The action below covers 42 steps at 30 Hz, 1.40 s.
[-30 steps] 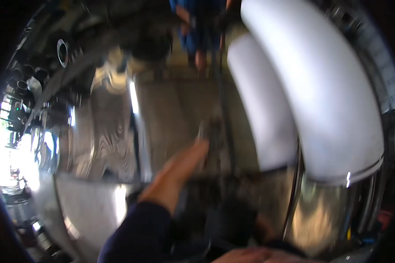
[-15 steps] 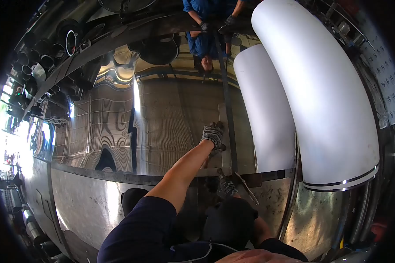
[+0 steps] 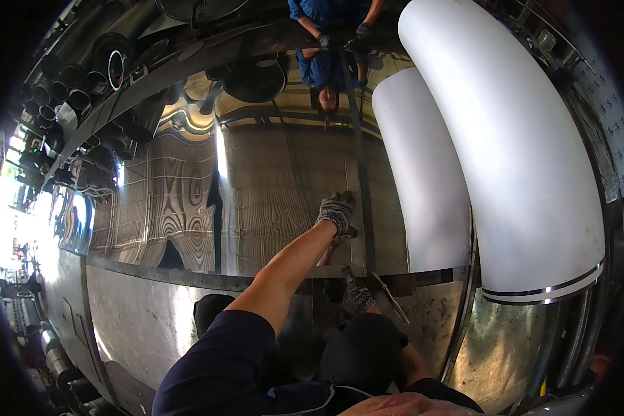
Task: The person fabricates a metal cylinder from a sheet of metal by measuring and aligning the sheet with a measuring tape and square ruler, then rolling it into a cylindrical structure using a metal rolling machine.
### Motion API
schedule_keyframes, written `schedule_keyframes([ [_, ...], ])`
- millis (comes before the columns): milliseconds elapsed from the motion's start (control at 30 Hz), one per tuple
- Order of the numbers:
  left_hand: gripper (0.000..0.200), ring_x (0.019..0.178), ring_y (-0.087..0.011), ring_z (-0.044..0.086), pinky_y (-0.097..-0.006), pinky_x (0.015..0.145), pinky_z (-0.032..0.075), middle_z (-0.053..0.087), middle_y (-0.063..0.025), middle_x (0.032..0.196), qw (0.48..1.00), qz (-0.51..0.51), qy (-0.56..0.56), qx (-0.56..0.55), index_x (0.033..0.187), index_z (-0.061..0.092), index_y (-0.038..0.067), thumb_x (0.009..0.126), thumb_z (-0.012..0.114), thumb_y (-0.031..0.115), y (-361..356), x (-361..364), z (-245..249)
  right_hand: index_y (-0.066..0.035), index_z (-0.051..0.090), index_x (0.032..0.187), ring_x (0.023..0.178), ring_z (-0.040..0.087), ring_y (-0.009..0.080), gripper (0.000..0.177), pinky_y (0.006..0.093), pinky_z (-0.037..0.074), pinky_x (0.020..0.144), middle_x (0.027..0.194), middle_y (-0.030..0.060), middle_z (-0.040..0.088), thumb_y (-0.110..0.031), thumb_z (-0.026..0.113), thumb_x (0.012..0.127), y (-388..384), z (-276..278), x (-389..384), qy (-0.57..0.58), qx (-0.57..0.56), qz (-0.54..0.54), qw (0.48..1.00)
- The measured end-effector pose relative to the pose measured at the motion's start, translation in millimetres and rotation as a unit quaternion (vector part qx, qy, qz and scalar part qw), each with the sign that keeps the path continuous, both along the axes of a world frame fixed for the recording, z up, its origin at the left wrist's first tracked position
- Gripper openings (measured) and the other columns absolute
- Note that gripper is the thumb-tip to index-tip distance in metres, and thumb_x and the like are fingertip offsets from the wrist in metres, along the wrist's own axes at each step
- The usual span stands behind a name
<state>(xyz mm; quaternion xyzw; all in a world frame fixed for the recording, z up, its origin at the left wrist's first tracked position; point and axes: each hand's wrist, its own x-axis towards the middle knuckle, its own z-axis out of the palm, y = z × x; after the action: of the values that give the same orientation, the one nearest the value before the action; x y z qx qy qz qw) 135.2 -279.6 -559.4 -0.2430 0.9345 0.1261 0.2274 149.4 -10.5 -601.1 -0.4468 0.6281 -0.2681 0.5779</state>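
A mirror-like metal sheet (image 3: pixel 277 180) covers the worktable, with a long dark strip (image 3: pixel 362 159) and a paler narrow strip (image 3: pixel 356 243) lying across it. My left hand (image 3: pixel 336 212), in a grey knitted glove, presses down at the pale strip with its fingers apart, its reflection just below. At the near edge of the sheet is my right hand (image 3: pixel 358 297), also gloved. Its fingers point toward the edge, and what they hold, if anything, is too dark to make out. A thin pointed tool (image 3: pixel 391 298) lies just right of it.
Opposite, a person in blue (image 3: pixel 324 15) has gloved hands at the strip's far end. A large white rolled sheet (image 3: pixel 513 145) and a second white shape (image 3: pixel 423 166) stand at the right. Dark pipes (image 3: pixel 80 99) are stacked at the far left.
The view has shifted very slightly, moving reflections and surroundings a little to the right. Both my hands keep their places.
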Motion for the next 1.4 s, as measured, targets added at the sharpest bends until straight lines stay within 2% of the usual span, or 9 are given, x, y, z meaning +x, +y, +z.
schedule_keyframes([
  [133,0.112,0.145,-0.036,0.03,-0.0511,0.112,0.036,0.03,-0.0143,0.158,1.0,0.002,0.006,0.004,0.151,0.037,0.003,0.066,0.077,0.065,1.6,-0.6,8.7,-0.008,0.062,0.118,0.099,0.064,0.0242,0.039,0.0356,0.052,0.088,0.107,0.009,0.067,-0.037,0.041,0.104,0.6,-3.9,0.7,0.008,-0.005,0.004,1.0],
  [200,0.112,0.142,-0.037,0.033,-0.0517,0.106,0.041,0.034,-0.0115,0.154,1.0,0.016,0.002,0.014,0.149,0.037,0.007,0.06,0.085,0.055,2.0,-0.6,9.3,-0.008,0.062,0.119,0.099,0.064,0.0243,0.039,0.0357,0.052,0.088,0.107,0.009,0.067,-0.037,0.041,0.104,-1.3,-4.4,1.9,0.008,-0.007,0.003,1.0],
  [500,0.113,0.146,-0.0362,0.029,-0.0483,0.112,0.035,0.028,-0.0139,0.161,1.0,0.003,-0.018,-0.001,0.151,0.035,0.003,0.068,0.076,0.067,2.3,1.4,9.0,-0.008,0.06,0.121,0.101,0.064,0.0246,0.04,0.0358,0.052,0.089,0.11,0.0089,0.066,-0.038,0.041,0.104,-9.1,-5.0,2.1,0.023,-0.016,0.012,1.0],
  [600,0.118,0.146,-0.0371,0.028,-0.0528,0.111,0.035,0.029,-0.0132,0.159,0.999,0.027,0.021,0.014,0.154,0.029,0.007,0.062,0.083,0.058,1.4,3.0,-3.8,-0.008,0.06,0.122,0.102,0.063,0.0247,0.04,0.0358,0.052,0.089,0.111,0.0089,0.066,-0.038,0.041,0.104,-14.0,-10.2,1.2,0.027,-0.017,0.018,0.999],
  [933,0.115,0.144,-0.037,0.032,-0.053,0.109,0.037,0.03,-0.0122,0.158,0.999,0.016,-0.007,0.029,0.153,0.032,0.008,0.063,0.083,0.057,0.9,2.4,9.9,-0.008,0.059,0.125,0.104,0.063,0.0251,0.041,0.036,0.051,0.09,0.113,0.0088,0.065,-0.039,0.041,0.104,-21.2,-16.0,-1.4,0.044,-0.038,0.023,0.998],
  [1000,0.118,0.147,-0.0371,0.026,-0.0502,0.113,0.034,0.028,-0.0136,0.16,1.0,0.013,0.001,0.026,0.154,0.028,0.003,0.066,0.078,0.065,0.9,5.3,16.6,-0.008,0.058,0.125,0.104,0.063,0.0251,0.041,0.036,0.051,0.09,0.114,0.0087,0.065,-0.039,0.041,0.104,-20.5,-16.6,0.0,0.05,-0.044,0.022,0.998],
  [1133,0.112,0.145,-0.037,0.03,-0.0546,0.109,0.036,0.029,-0.0125,0.159,0.998,0.032,0.043,0.019,0.152,0.033,0.007,0.064,0.081,0.059,2.6,7.3,11.5,-0.009,0.058,0.126,0.105,0.063,0.0253,0.042,0.0361,0.051,0.09,0.115,0.0087,0.065,-0.039,0.041,0.104,-16.8,-15.1,2.9,0.055,-0.055,0.02,0.997],
  [1233,0.108,0.147,-0.0374,0.026,-0.0507,0.114,0.032,0.029,-0.015,0.159,0.999,0.018,0.02,0.031,0.153,0.03,0.003,0.073,0.075,0.061,4.2,16.7,8.9,-0.009,0.058,0.127,0.106,0.062,0.0254,0.042,0.0361,0.051,0.09,0.116,0.0087,0.065,-0.04,0.041,0.104,-17.1,-14.8,3.1,0.06,-0.056,0.016,0.996],
  [1400,0.093,0.146,-0.0393,0.026,-0.0506,0.116,0.029,0.028,-0.0176,0.159,0.974,0.083,0.195,0.083,0.15,0.035,0.006,0.08,0.069,0.058,31.2,73.3,2.8,-0.009,0.057,0.129,0.107,0.062,0.0256,0.043,0.0362,0.051,0.091,0.117,0.0086,0.065,-0.04,0.041,0.104,-17.5,-18.2,4.6,0.074,-0.068,0.011,0.995],
])
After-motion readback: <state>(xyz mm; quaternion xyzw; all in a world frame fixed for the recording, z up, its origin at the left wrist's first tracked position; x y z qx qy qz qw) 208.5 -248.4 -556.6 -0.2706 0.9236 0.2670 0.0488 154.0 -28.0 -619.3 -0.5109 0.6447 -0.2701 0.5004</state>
